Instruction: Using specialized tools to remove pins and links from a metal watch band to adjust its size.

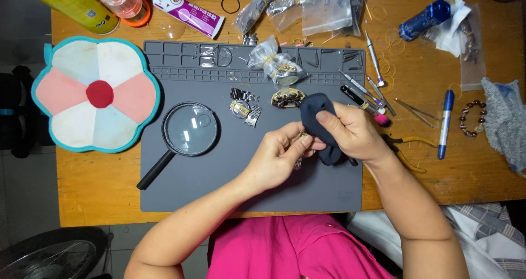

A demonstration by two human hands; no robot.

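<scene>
Wooden tabletop fills the frame, with a grey work mat laid across its middle. At the far left a flower-shaped pad with a teal rim is seen. Right of it, on the mat, a black-handled magnifying glass lies, and watch parts are scattered near the mat's upper middle. At centre, the left hand is curled, its fingertips pinched on a small metal piece that is mostly hidden. Just to its right, the right hand is closed around a dark blue cloth, thumb pressed on top, the cloth touching the left fingertips. Further right, screwdrivers, yellow-handled pliers, a blue pen and a bead bracelet are laid out.
</scene>
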